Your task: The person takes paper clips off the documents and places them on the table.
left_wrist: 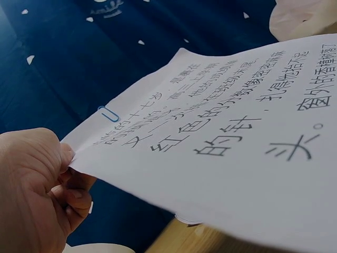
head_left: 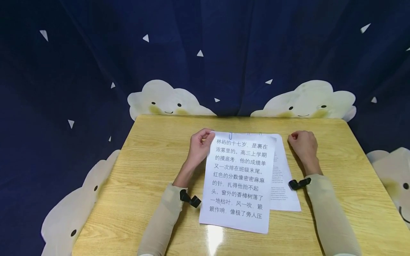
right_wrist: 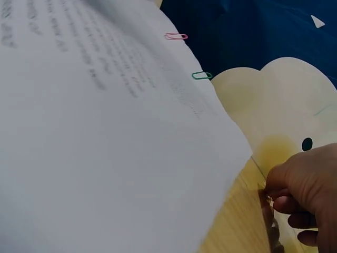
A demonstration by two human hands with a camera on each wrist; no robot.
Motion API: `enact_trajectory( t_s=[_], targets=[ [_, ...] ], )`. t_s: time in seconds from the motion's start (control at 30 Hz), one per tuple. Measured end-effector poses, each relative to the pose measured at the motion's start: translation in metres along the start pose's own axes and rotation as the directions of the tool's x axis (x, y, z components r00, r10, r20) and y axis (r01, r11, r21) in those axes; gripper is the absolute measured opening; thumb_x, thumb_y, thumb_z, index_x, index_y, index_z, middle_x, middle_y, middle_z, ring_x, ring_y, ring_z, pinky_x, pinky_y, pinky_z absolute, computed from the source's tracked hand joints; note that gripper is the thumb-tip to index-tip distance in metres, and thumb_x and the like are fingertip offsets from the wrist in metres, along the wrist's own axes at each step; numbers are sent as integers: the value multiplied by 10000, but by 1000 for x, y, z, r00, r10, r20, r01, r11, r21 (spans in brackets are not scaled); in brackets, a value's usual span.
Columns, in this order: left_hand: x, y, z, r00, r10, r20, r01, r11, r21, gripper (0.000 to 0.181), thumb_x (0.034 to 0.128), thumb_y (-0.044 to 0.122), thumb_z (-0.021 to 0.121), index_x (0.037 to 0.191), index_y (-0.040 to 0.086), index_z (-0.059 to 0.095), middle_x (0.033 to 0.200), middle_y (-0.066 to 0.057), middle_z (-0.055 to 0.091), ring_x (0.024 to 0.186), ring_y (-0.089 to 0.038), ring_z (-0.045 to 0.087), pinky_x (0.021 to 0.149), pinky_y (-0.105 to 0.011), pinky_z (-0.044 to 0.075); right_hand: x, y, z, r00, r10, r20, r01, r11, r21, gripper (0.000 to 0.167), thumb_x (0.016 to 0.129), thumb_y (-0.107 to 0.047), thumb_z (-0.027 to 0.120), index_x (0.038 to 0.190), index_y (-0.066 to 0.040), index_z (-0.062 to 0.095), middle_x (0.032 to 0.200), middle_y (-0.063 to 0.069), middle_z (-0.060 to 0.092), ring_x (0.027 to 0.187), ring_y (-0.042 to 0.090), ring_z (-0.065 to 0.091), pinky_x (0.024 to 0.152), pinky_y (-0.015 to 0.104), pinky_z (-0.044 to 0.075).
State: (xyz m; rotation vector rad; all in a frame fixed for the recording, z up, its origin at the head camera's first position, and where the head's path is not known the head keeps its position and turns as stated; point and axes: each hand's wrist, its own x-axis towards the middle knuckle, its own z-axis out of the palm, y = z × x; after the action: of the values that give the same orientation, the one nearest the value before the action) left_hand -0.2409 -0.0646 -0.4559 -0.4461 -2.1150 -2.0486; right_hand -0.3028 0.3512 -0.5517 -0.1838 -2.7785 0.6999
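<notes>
My left hand [head_left: 200, 145] pinches the top left corner of a white sheet [head_left: 237, 185] printed with large Chinese characters. In the left wrist view this sheet is raised and tilted. A blue paper clip [left_wrist: 109, 114] sits on its top edge, close to my left fingers. Behind it lies another sheet [head_left: 285, 192] with small print, partly covered. A pink paper clip [right_wrist: 176, 36] and a green paper clip [right_wrist: 201, 76] are on the paper's far edge. My right hand [head_left: 304, 144] is near the table, right of the papers, fingers curled; whether something small is between its fingertips is unclear.
A wooden table [head_left: 144, 199] carries the papers, with light glare near its front. Dark blue cloth [head_left: 179, 42] with white triangles and cloud faces hangs behind and at the sides. Each wrist wears a small black camera mount [head_left: 299, 184].
</notes>
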Motion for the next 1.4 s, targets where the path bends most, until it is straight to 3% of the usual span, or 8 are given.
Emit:
enact_trajectory(
  t_s=[0.2,0.4,0.63,0.9,1.2,1.3,1.4],
  targets=[
    [5,-20,-2,1000,-12,3,12,1000,10,158,1040,-26,585,1067,-153,676,864,-333,661,412,-61,434,409,-174,345,-1,-2,1,1000,11,-12,-12,1000,-23,254,980,-117,583,933,80,738,872,253,700,764,384,621,657,470,461],
    [6,-26,-3,1000,-11,0,11,1000,19,173,1049,50,615,1073,-95,706,879,-296,682,414,-88,473,401,-196,384,-1,4,-3,989,143,25,-145,984,104,328,1023,-227,554,952,52,712,826,190,663,724,319,572,615,381,425],
    [6,-25,-3,1000,-9,8,9,1000,17,164,1051,59,614,1068,-73,709,856,-245,691,399,-81,473,396,-207,391,1,10,-8,976,213,41,-217,966,140,360,1016,-264,540,874,24,702,716,115,642,664,263,541,623,360,421],
    [6,-26,-3,1000,6,14,-6,1000,16,166,1051,59,614,1060,-78,707,856,-245,701,422,-91,504,408,-213,408,-1,8,-8,972,231,35,-234,959,158,369,1009,-293,575,965,35,736,835,172,693,730,273,566,635,343,426],
    [7,-26,-2,1000,-19,2,19,1000,18,172,1048,16,600,1087,-124,691,889,-315,684,436,-94,493,409,-187,394,0,7,-8,965,260,41,-263,944,198,454,1013,-380,568,1063,32,754,958,218,723,795,290,594,668,342,450],
    [6,-22,-1,1000,-22,-1,22,999,22,166,1041,-22,587,1086,-155,676,879,-334,670,429,-69,460,410,-172,371,1,7,-15,967,256,13,-253,946,204,429,998,-349,579,1052,34,764,888,177,726,754,248,587,642,308,443],
    [3,-9,0,1000,-18,-6,18,1000,22,153,1032,-48,585,1067,-170,670,866,-334,665,436,-48,449,422,-161,365,3,4,-24,970,242,-28,-229,946,231,396,990,-318,596,1043,34,769,792,105,701,684,174,562,578,253,429]
  ],
)
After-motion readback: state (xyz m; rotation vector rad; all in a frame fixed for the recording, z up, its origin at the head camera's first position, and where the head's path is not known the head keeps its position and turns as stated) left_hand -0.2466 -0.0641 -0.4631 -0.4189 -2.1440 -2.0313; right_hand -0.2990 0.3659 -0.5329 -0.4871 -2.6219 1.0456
